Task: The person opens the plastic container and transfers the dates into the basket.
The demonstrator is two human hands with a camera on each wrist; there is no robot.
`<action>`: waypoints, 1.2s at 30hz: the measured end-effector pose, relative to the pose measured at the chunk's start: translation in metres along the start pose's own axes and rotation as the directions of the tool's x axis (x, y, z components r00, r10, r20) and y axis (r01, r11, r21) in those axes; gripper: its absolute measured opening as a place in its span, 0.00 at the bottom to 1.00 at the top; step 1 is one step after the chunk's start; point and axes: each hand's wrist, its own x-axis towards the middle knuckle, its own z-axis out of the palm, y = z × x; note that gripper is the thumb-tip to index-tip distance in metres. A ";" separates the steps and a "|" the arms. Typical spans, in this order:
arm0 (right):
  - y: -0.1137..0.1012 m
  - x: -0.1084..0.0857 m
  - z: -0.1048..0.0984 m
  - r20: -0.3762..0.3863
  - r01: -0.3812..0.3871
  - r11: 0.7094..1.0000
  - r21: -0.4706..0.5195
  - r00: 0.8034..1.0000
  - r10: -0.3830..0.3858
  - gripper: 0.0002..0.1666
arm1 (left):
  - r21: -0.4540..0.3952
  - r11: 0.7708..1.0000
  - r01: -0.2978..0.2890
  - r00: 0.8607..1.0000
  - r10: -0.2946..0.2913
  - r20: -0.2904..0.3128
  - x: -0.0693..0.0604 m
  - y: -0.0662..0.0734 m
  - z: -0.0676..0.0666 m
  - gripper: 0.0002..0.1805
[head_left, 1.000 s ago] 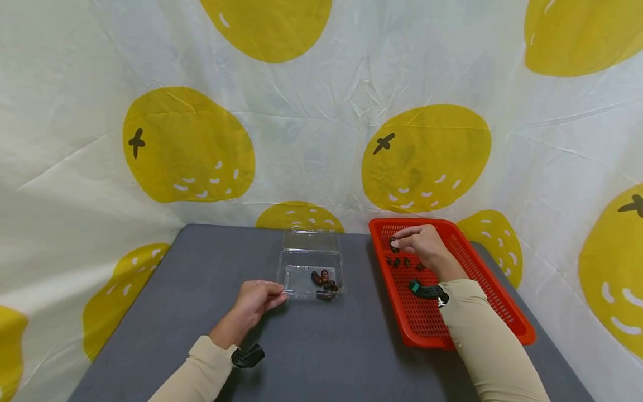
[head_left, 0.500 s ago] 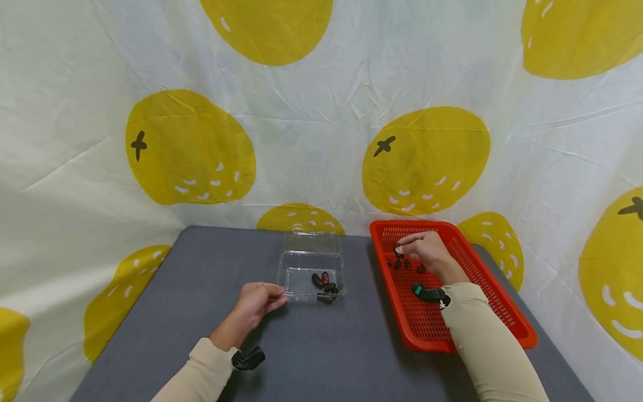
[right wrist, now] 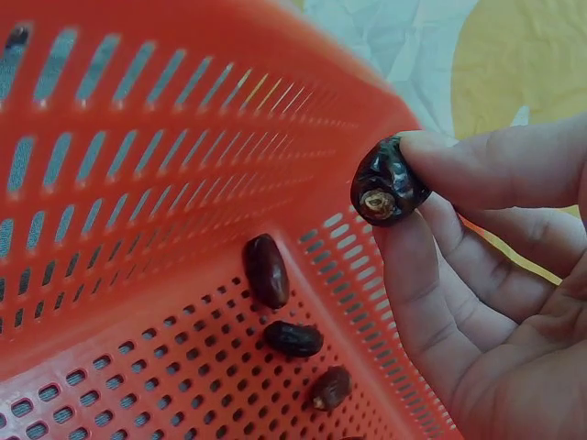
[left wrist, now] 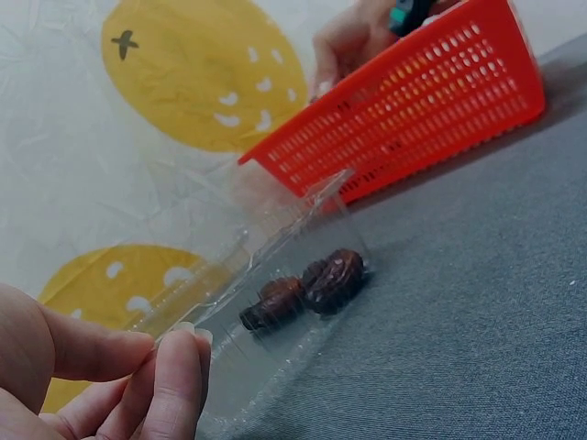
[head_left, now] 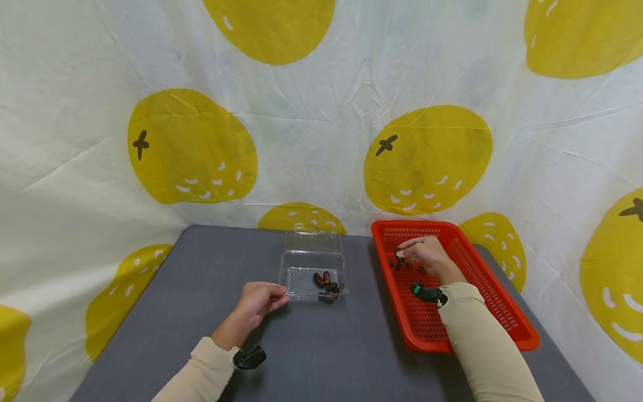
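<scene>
In the head view my left hand (head_left: pixel 256 304) pinches the near left rim of a clear plastic clamshell box (head_left: pixel 301 279), which stands with its lid (head_left: pixel 312 242) raised at the back. Several dark brown dates (left wrist: pixel 335 280) lie in the right part of this box. Over the far left end of a red basket (head_left: pixel 412 335), my right hand (head_left: pixel 427 254) holds one date. The right wrist view shows this wrinkled, near-black date (right wrist: pixel 390 183) between thumb and fingertips, stem end exposed. Below it, apart from the hand, several more dates (right wrist: pixel 266 272) rest on the perforated basket floor.
A grey table (head_left: pixel 321 346) carries both containers, with a strip of tabletop between box and basket. The basket's slotted walls rise around the right hand. Behind the table hangs a white cloth (head_left: pixel 306 162) printed with yellow fruit.
My right hand has dropped slightly and shifted a little right inside the basket, the date still in its fingers. The left hand keeps its hold on the box rim.
</scene>
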 end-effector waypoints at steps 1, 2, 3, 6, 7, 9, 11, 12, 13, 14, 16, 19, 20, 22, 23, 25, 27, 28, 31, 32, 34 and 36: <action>0.001 0.001 0.001 -0.002 -0.004 1.000 -0.001 1.000 0.004 0.22 | -0.001 1.000 -0.003 1.000 0.003 0.000 0.000 0.000 0.000 0.11; 0.003 0.002 0.001 -0.004 -0.010 1.000 0.001 1.000 0.010 0.22 | -0.002 1.000 -0.005 1.000 0.005 0.000 0.000 0.000 0.000 0.11; 0.004 0.002 0.002 -0.003 -0.013 1.000 0.000 1.000 0.013 0.21 | -0.002 1.000 -0.006 1.000 0.006 -0.001 -0.001 -0.001 0.000 0.10; 0.008 0.003 0.003 -0.003 -0.029 1.000 -0.003 1.000 0.029 0.20 | -0.006 1.000 -0.010 1.000 0.010 0.002 -0.001 -0.001 0.001 0.10; 0.010 0.004 0.004 -0.003 -0.035 0.999 -0.001 0.999 0.035 0.21 | -0.007 1.000 -0.011 1.000 0.011 0.005 -0.001 -0.001 0.001 0.10; 0.012 0.004 0.004 0.000 -0.040 0.999 -0.007 0.999 0.040 0.22 | -0.005 1.000 -0.008 1.000 0.008 0.008 0.000 -0.002 0.000 0.09; 0.015 0.006 0.005 -0.001 -0.045 0.999 -0.004 0.999 0.045 0.23 | -0.006 1.000 -0.008 1.000 0.008 0.011 0.000 -0.003 0.000 0.09; 0.015 0.006 0.005 -0.001 -0.046 0.999 -0.002 0.999 0.046 0.23 | -0.005 1.000 -0.007 1.000 0.007 0.010 0.000 -0.003 0.000 0.08; 0.016 0.006 0.005 -0.002 -0.047 0.999 -0.005 0.999 0.047 0.23 | -0.005 1.000 -0.009 1.000 0.009 0.009 0.000 -0.003 0.001 0.08; 0.017 0.007 0.005 0.001 -0.048 0.999 -0.008 0.999 0.048 0.23 | -0.004 1.000 -0.009 1.000 0.009 0.007 0.000 -0.002 0.001 0.08; 0.018 0.008 0.005 0.000 -0.053 0.999 -0.008 0.999 0.053 0.22 | -0.004 1.000 -0.012 1.000 0.012 0.003 0.000 -0.002 0.001 0.08; 0.019 0.009 0.006 -0.005 -0.061 0.998 -0.010 0.998 0.061 0.21 | -0.001 1.000 -0.015 1.000 0.015 0.002 0.000 -0.002 0.000 0.09; 0.020 0.010 0.006 -0.004 -0.064 0.998 -0.008 0.998 0.064 0.21 | -0.002 1.000 -0.014 1.000 0.014 0.001 0.000 -0.001 0.000 0.09; 0.021 0.010 0.007 0.002 -0.068 0.998 -0.012 0.998 0.068 0.21 | -0.002 1.000 -0.008 1.000 0.008 -0.002 0.001 -0.002 0.000 0.10; 0.022 0.011 0.007 0.003 -0.071 0.997 -0.014 0.997 0.071 0.21 | -0.001 1.000 -0.006 1.000 0.006 -0.003 0.001 -0.002 0.000 0.10; 0.024 0.011 0.008 0.006 -0.081 0.997 -0.017 0.997 0.081 0.21 | -0.001 1.000 -0.003 1.000 0.003 -0.006 0.001 -0.002 0.000 0.10; 0.026 0.011 0.008 0.014 -0.081 0.996 -0.040 0.997 0.081 0.21 | -0.002 1.000 -0.003 1.000 0.003 -0.007 0.001 -0.003 0.000 0.10; 0.027 0.012 0.008 0.010 -0.089 0.995 -0.047 0.996 0.089 0.21 | -0.004 1.000 -0.007 1.000 0.007 -0.007 0.001 -0.003 0.000 0.10; 0.029 0.013 0.007 0.008 -0.092 0.993 -0.073 0.996 0.093 0.21 | -0.008 1.000 -0.015 1.000 0.015 -0.005 0.001 -0.003 0.000 0.09; 0.029 0.013 0.007 0.008 -0.093 0.992 -0.081 0.996 0.094 0.21 | -0.008 1.000 -0.014 1.000 0.014 -0.007 0.002 -0.003 0.000 0.09; 0.030 0.014 0.007 0.006 -0.101 0.992 -0.080 0.995 0.102 0.21 | -0.008 1.000 -0.009 1.000 0.009 -0.010 0.002 -0.002 0.000 0.09; 0.030 0.015 0.008 0.007 -0.102 0.992 -0.079 0.995 0.103 0.20 | -0.007 1.000 -0.007 1.000 0.007 -0.010 0.002 -0.002 0.000 0.10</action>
